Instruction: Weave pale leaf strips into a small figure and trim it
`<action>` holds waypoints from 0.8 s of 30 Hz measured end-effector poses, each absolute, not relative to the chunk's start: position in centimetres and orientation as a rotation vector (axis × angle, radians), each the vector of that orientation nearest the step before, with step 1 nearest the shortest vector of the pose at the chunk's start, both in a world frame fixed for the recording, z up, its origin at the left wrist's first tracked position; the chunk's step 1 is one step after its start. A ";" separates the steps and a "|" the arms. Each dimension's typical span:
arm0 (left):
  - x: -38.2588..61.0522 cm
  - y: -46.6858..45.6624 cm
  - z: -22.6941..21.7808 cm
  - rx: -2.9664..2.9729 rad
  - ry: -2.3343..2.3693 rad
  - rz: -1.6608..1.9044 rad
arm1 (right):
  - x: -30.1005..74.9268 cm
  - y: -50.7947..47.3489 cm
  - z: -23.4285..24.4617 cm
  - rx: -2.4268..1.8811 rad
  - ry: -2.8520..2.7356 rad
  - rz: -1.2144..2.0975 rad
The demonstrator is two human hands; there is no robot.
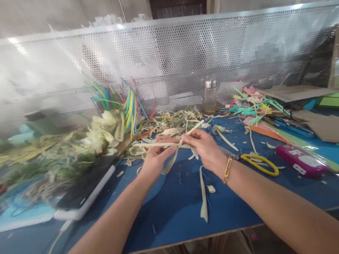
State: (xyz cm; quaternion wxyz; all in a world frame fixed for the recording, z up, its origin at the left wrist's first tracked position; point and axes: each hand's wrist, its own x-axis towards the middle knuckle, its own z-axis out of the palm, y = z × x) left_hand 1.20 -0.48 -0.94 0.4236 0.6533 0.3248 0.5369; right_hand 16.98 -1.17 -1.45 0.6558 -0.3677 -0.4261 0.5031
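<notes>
My left hand (pixel 157 158) and my right hand (pixel 202 145) meet over the blue table, fingers closed on pale, husk-like strips. One strip (pixel 143 146) runs out leftward past my left fingers. Another strip (pixel 196 126) sticks up to the right from my right fingertips. They cross between the two hands, and softer ends hang below; whether they are knotted I cannot tell. Under my right hand lies a loose pale strip (pixel 203 200) beside a small scrap (pixel 211 189). Scissors with yellow handles (pixel 264 166) rest by my right wrist, their blades partly hidden.
Husk scraps (pixel 175 120) pile up behind my hands. Left are a tablet-like device (pixel 85 194) with a cable, a pale husk bundle (pixel 104 130) and coloured stems (pixel 110 95). A glass bottle (pixel 211 97), purple box-like object (pixel 301 160) and cardboard (pixel 331 126) stand or lie rightward. Perforated metal (pixel 177 53) closes the back.
</notes>
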 end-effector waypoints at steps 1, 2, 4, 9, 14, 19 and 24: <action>1.1 -0.4 -1.0 1.672 0.837 1.346 | 17.0 -1.2 -1.5 -0.845 -0.979 1.117; 1.1 -0.4 -1.0 1.710 0.862 1.345 | 16.9 -1.1 -1.6 -0.854 -0.994 1.102; 1.2 -0.3 -1.2 1.746 0.907 1.337 | 16.8 -1.1 -1.8 -0.859 -1.019 1.101; 1.7 -0.4 -1.4 1.540 0.917 1.228 | 16.5 -1.2 -2.1 -0.819 -1.031 1.161; 1.7 -0.6 -1.2 1.389 0.867 1.136 | 16.4 -1.4 -1.9 -0.818 -0.995 1.201; 1.7 -0.3 -1.3 1.372 0.906 1.102 | 16.4 -1.4 -1.5 -0.839 -0.954 1.039; 1.8 -0.5 -1.3 1.392 0.921 1.066 | 16.5 -1.1 -1.6 -0.883 -0.937 0.969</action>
